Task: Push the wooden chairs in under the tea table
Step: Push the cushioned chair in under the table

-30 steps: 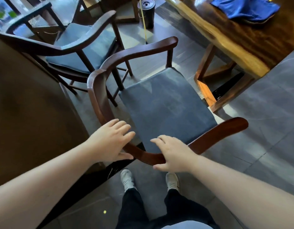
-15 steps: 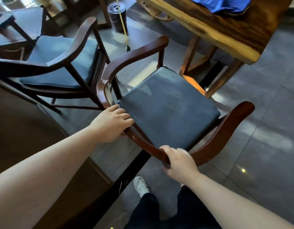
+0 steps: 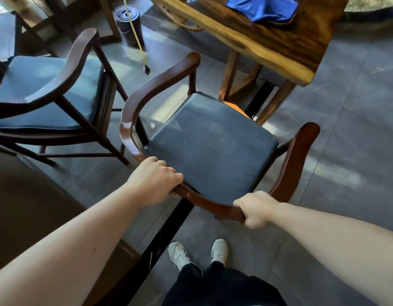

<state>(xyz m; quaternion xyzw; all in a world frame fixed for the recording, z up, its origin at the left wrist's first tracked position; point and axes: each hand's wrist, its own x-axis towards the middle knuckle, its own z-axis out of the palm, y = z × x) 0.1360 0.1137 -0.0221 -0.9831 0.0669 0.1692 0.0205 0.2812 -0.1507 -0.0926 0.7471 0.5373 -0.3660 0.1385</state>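
Observation:
A dark wooden armchair (image 3: pixel 211 149) with a blue-grey seat cushion stands in front of me, its curved back rail nearest me. My left hand (image 3: pixel 154 180) is closed over the left part of that rail. My right hand (image 3: pixel 256 208) grips the rail further right. The seat's front edge points at the tea table (image 3: pixel 270 47), a thick wooden slab at the upper right, and stops short of its near corner and legs. A second matching wooden chair (image 3: pixel 47 91) stands at the left, away from the table.
A blue cloth (image 3: pixel 261 7) lies on the table top. A dark cylindrical bin (image 3: pixel 128 23) and a yellow cord (image 3: pixel 136 34) are on the tiled floor beyond the chairs. A brown cabinet surface (image 3: pixel 25 206) fills the lower left. My white shoes (image 3: pixel 197 252) stand behind the chair.
Both hands went from resting on the back rail to gripping it. The chair has turned and shifted so its seat now faces the table's corner more squarely.

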